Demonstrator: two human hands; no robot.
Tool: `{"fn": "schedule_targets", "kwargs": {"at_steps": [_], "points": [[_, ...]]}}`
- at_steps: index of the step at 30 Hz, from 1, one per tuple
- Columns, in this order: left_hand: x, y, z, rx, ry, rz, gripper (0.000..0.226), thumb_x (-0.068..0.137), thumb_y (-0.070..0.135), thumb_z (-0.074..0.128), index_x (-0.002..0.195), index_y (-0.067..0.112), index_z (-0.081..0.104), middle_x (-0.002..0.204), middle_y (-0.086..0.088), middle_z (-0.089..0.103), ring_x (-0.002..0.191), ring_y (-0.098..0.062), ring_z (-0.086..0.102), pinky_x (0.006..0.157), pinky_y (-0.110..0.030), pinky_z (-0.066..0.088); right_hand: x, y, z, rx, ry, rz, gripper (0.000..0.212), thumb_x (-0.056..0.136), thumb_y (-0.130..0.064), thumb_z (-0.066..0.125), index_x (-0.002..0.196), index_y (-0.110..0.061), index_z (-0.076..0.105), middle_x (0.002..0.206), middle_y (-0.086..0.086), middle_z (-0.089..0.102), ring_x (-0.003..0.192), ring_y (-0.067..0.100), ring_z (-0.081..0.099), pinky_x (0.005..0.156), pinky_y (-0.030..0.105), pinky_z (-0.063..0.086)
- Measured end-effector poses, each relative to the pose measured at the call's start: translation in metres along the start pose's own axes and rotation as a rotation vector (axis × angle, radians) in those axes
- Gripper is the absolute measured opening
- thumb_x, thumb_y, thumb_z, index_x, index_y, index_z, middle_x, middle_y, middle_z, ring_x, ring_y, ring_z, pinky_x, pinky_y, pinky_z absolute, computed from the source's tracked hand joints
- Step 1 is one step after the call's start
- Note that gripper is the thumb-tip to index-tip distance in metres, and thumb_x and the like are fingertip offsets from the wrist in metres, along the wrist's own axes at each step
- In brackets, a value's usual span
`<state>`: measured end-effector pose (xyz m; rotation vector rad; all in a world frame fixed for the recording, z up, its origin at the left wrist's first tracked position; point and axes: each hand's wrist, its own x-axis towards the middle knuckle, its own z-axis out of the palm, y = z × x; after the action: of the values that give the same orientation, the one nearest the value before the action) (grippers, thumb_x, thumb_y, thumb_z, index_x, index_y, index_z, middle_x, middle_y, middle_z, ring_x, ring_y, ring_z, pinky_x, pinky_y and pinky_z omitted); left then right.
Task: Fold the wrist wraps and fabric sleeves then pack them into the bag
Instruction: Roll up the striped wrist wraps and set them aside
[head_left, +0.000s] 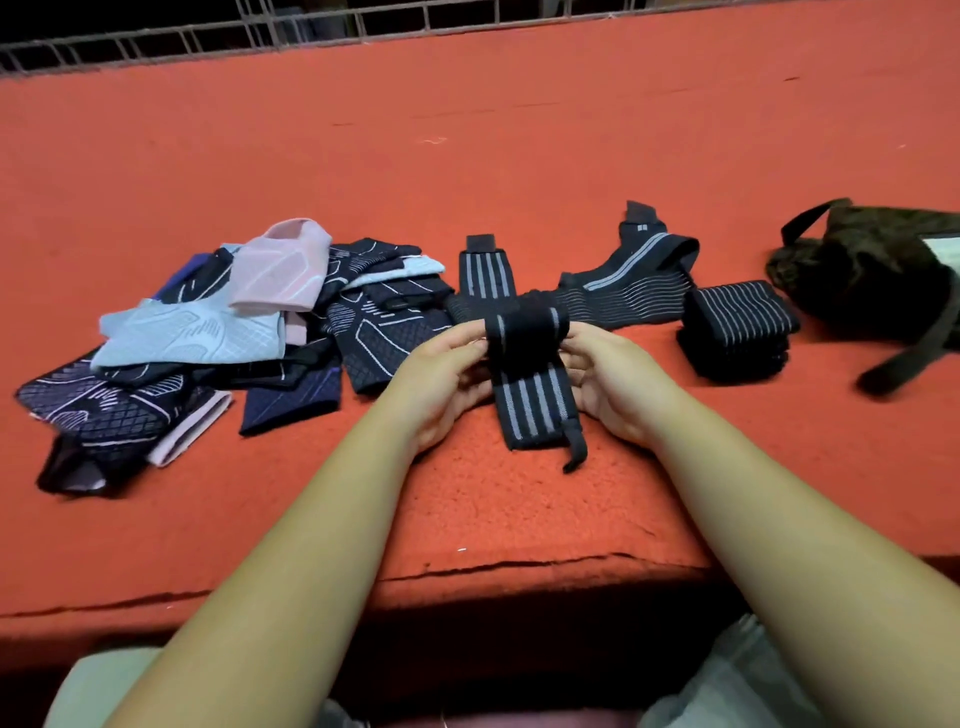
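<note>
A black wrist wrap with grey stripes (530, 395) is half rolled at the middle of the red surface. My left hand (441, 374) pinches the left end of its roll, and my right hand (608, 379) grips the right end. The loose tail with a thumb loop lies toward me. Another striped wrap (485, 273) lies flat just behind. A wider black elastic wrap (628, 291) sprawls to the right of it. A folded stack of striped wraps (737, 332) sits further right. A dark bag (862, 270) with a strap lies at the far right.
A heap of fabric sleeves (218, 332) in black, navy, pale blue and pink lies at the left. The red carpeted ledge (519, 525) has a cracked front edge near my lap. A metal railing (260, 31) runs along the far side.
</note>
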<state>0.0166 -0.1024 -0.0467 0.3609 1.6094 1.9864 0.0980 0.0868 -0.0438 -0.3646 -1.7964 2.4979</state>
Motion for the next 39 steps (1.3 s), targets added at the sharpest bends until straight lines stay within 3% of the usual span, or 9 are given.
{"fn": "schedule_targets", "kwargs": {"at_steps": [4,7,13,18,22,28,32,35,39], "points": [[-0.003,-0.003,-0.002,-0.037,0.041,0.019,0.032,0.107,0.007,0.05,0.133,0.01,0.07,0.125,-0.007,0.077,0.104,-0.019,0.075,0.089,-0.032,0.061,-0.002,0.002,-0.004,0.057,0.017,-0.002,0.029,0.106,-0.026,0.057,0.123,-0.011,0.075,0.105,0.015,0.076,0.084,0.022,0.073,0.08,0.036,0.061],[-0.003,-0.008,0.0,-0.021,0.079,0.038,0.03,0.108,0.011,0.052,0.134,0.004,0.066,0.121,-0.01,0.078,0.101,-0.022,0.076,0.084,-0.031,0.061,-0.002,0.009,-0.005,-0.026,0.023,-0.097,0.03,0.101,-0.003,0.064,0.129,-0.006,0.072,0.106,0.012,0.075,0.08,0.019,0.069,0.071,0.029,0.056],[-0.007,-0.01,0.005,0.126,0.005,0.079,0.031,0.104,0.016,0.066,0.13,-0.002,0.066,0.103,-0.01,0.073,0.064,-0.005,0.059,0.062,-0.02,0.047,-0.003,0.014,-0.009,-0.09,0.084,-0.207,0.049,0.094,0.009,0.068,0.132,-0.022,0.07,0.11,0.008,0.077,0.101,0.025,0.075,0.092,0.046,0.061],[-0.01,-0.009,0.004,0.248,-0.059,0.087,0.024,0.105,0.014,0.063,0.127,0.009,0.071,0.116,-0.012,0.079,0.097,-0.02,0.076,0.083,-0.032,0.059,-0.002,0.02,-0.012,-0.171,0.085,-0.185,0.048,0.096,0.003,0.071,0.14,-0.014,0.059,0.121,0.012,0.077,0.111,0.035,0.075,0.093,0.05,0.059],[-0.011,-0.009,0.003,0.247,-0.045,0.08,0.027,0.104,0.01,0.063,0.129,0.005,0.069,0.118,-0.016,0.078,0.104,-0.027,0.076,0.088,-0.037,0.06,-0.002,0.02,-0.01,-0.199,0.071,-0.162,0.033,0.097,0.0,0.071,0.13,-0.004,0.066,0.107,0.005,0.081,0.098,0.022,0.078,0.082,0.032,0.06],[-0.012,-0.004,0.007,0.234,0.008,0.019,0.025,0.103,0.008,0.062,0.126,0.004,0.07,0.118,-0.017,0.078,0.106,-0.031,0.075,0.098,-0.05,0.06,-0.007,0.014,-0.001,-0.395,0.124,-0.142,0.026,0.098,-0.026,0.073,0.124,-0.027,0.072,0.114,0.013,0.077,0.099,0.024,0.077,0.093,0.043,0.058],[-0.014,0.002,0.015,0.21,0.066,-0.024,0.024,0.101,0.008,0.065,0.124,0.001,0.071,0.1,-0.012,0.081,0.087,-0.024,0.078,0.105,-0.056,0.056,-0.012,0.008,0.004,-0.598,0.18,-0.137,0.059,0.081,-0.052,0.076,0.135,-0.033,0.064,0.109,0.008,0.075,0.097,0.024,0.076,0.09,0.045,0.061],[-0.016,0.008,0.028,0.236,0.065,-0.029,0.019,0.099,0.011,0.068,0.116,0.003,0.073,0.101,-0.01,0.082,0.085,-0.024,0.079,0.09,-0.047,0.063,-0.019,-0.001,0.001,-0.616,0.244,-0.183,0.042,0.094,-0.032,0.078,0.131,-0.027,0.059,0.091,-0.005,0.069,0.078,0.009,0.07,0.069,0.029,0.054],[-0.015,0.014,0.058,0.303,0.029,-0.015,0.018,0.102,0.011,0.066,0.084,0.015,0.065,0.061,0.005,0.068,0.052,-0.009,0.062,0.077,-0.042,0.06,-0.038,-0.013,-0.019,-0.685,0.404,-0.244,0.035,0.094,-0.031,0.076,0.122,-0.024,0.057,0.095,-0.004,0.07,0.08,0.011,0.068,0.067,0.028,0.047]]}}
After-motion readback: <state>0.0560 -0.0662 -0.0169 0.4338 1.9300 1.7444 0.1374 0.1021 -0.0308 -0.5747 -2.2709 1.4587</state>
